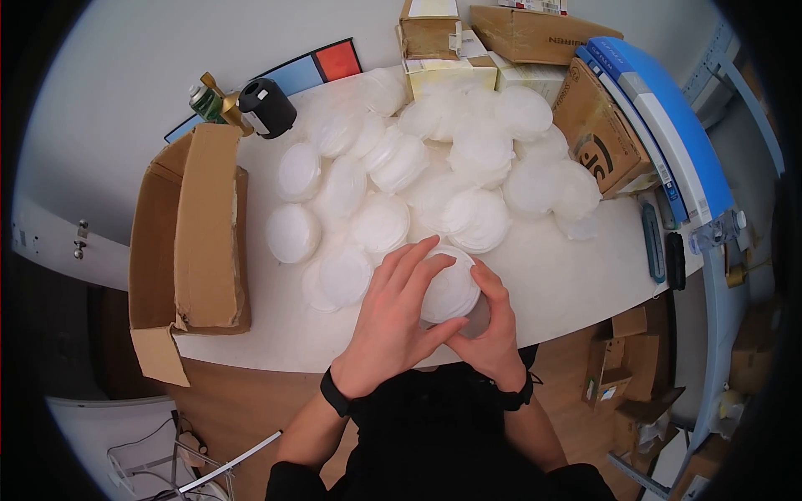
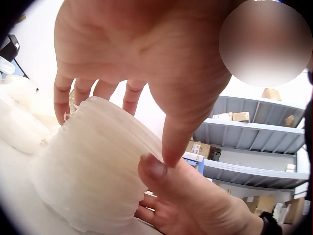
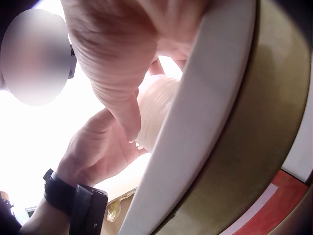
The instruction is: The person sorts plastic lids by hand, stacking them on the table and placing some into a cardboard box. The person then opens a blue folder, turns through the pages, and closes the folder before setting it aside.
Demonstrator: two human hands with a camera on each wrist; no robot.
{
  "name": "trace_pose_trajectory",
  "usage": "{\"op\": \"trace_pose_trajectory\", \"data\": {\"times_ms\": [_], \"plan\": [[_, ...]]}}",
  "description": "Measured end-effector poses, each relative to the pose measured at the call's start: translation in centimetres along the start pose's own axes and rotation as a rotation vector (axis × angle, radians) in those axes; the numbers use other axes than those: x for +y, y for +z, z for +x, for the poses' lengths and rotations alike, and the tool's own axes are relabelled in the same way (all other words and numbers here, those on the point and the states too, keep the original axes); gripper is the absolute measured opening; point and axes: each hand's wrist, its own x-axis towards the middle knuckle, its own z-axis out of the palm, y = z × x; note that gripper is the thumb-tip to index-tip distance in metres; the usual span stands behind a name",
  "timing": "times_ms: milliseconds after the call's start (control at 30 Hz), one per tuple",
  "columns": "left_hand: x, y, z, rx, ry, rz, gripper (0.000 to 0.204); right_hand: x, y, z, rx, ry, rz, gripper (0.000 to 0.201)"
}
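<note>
At the front edge of the table, both hands are around a round, whitish, translucent stack (image 1: pixel 452 292) with fine ridged layers. My left hand (image 1: pixel 391 316) holds it from the left, fingers arched over the far rim and thumb at the near side. On the other side my right hand (image 1: pixel 494 327) grips it with curled fingers and thumb. The two thumbs come close together at the near side. In the left wrist view the stack (image 2: pixel 98 166) tilts, its layered wall showing. Seen from the right wrist, the table edge hides part of the stack (image 3: pixel 156 110).
Many similar round white stacks (image 1: pixel 380 223) cover the table (image 1: pixel 276 330). An open cardboard box (image 1: pixel 210 234) stands left, with a black cylinder (image 1: pixel 267 108) behind it. Cartons (image 1: pixel 535 35) and blue binders (image 1: pixel 660 125) line the back and right. Utility knives (image 1: pixel 652 242) lie at right.
</note>
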Motion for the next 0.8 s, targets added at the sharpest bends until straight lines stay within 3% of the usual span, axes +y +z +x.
{"op": "trace_pose_trajectory", "data": {"times_ms": [167,367,467,600,800], "plan": [[-0.3,0.1,-0.2,0.035,0.003,-0.04,0.077,-0.2,-0.1,0.2,-0.022,-0.021,-0.049,0.083],[-0.5,-2.3,-0.7,-0.036,0.008,-0.111,0.08,-0.1,-0.2,0.4,-0.04,-0.053,-0.09,0.083],[-1.7,-3.7,-2.1,0.173,-0.146,0.064,0.075,-0.3,-0.2,0.3,-0.046,-0.015,-0.077,0.085],[-4.4,-4.5,-4.4,0.151,-0.328,0.316,0.073,-0.4,-0.2,0.3,-0.049,0.004,-0.099,0.084],[-5.2,-4.0,-5.0,0.082,-0.379,0.339,0.082,0.1,-0.5,0.1,-0.062,0.009,0.024,0.068]]}}
